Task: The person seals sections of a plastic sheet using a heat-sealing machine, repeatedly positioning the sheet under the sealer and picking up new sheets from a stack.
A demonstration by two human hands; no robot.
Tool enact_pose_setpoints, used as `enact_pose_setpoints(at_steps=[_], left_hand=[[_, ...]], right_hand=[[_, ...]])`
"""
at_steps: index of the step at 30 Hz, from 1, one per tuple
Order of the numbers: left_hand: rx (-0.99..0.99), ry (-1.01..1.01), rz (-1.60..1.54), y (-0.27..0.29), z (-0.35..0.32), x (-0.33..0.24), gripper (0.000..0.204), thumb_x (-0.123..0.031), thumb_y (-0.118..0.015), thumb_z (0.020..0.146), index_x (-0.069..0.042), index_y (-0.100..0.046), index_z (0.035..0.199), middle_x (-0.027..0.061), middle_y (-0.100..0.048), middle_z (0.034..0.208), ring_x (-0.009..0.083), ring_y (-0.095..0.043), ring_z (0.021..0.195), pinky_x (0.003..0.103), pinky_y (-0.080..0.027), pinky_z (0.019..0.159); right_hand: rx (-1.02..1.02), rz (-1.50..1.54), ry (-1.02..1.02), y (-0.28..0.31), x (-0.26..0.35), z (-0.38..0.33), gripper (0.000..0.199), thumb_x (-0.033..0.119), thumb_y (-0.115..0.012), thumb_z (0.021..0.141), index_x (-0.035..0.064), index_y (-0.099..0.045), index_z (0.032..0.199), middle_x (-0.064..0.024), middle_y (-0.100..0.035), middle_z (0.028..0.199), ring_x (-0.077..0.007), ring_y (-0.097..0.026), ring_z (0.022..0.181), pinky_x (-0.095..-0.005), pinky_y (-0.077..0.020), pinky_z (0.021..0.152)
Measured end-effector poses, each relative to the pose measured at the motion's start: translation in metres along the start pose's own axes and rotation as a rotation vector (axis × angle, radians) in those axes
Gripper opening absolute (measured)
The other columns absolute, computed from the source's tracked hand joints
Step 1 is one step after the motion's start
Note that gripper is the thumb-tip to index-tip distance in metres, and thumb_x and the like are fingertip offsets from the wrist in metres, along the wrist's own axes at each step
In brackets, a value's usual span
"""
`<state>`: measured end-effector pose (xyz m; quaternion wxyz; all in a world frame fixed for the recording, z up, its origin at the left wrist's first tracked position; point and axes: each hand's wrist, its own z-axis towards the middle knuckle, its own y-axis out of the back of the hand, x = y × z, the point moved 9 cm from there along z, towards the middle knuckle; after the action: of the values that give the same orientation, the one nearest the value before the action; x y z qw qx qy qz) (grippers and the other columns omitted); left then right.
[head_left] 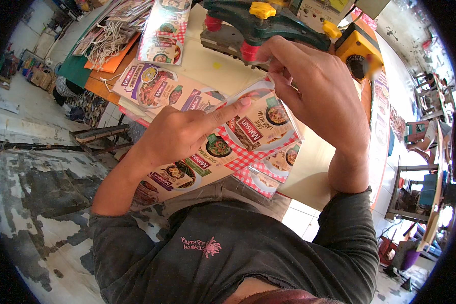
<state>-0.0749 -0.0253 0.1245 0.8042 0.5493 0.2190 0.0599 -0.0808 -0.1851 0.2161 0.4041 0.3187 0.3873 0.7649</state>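
Observation:
A glossy printed food sheet (205, 157), with a red checked band and pictures of dishes, is held tilted above my lap and the near edge of the table. My left hand (175, 131) grips its upper left edge, index finger stretched flat across the print and the other fingers curled. At the sheet's far corner, my right hand (309, 81) has thumb and fingers pinched together; what lies between the fingertips is too small to make out. Under the held sheet lie another printed sheet (149, 86) and part of a checked one (258, 180).
A dark green machine (283, 30) with red cushions and yellow knobs stands at the back of the table (309, 180). Beside it sits a yellow box (359, 48). Stacked sheets with white strings (106, 43) lie far left, near another printed sheet (164, 33).

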Motion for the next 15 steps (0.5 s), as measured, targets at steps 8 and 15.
enact_pose_setpoints(at_steps=[8, 15], left_hand=[[-0.065, -0.003, 0.053, 0.013, 0.0, -0.006, 0.073, 0.006, -0.06, 0.072, -0.005, -0.059, 0.144, 0.0097, -0.068, 0.135, 0.0251, -0.073, 0.074, 0.037, -0.059, 0.063], [-0.144, -0.015, 0.113, 0.025, 0.001, -0.011, 0.069, 0.007, -0.062, 0.071, -0.004, -0.062, 0.14, 0.0101, -0.068, 0.136, 0.0232, -0.073, 0.073, 0.036, -0.059, 0.063]], right_hand=[[-0.129, 0.083, -0.024, 0.015, 0.002, 0.0, 0.019, -0.002, -0.067, 0.088, 0.0048, -0.059, 0.103, -0.0078, -0.067, 0.084, -0.0202, -0.068, 0.075, -0.0323, -0.0522, 0.063], [-0.084, -0.002, -0.269, 0.03, 0.023, 0.008, 0.017, -0.003, -0.067, 0.09, 0.0033, -0.06, 0.105, -0.0064, -0.067, 0.088, -0.015, -0.067, 0.079, -0.0278, -0.052, 0.067]])
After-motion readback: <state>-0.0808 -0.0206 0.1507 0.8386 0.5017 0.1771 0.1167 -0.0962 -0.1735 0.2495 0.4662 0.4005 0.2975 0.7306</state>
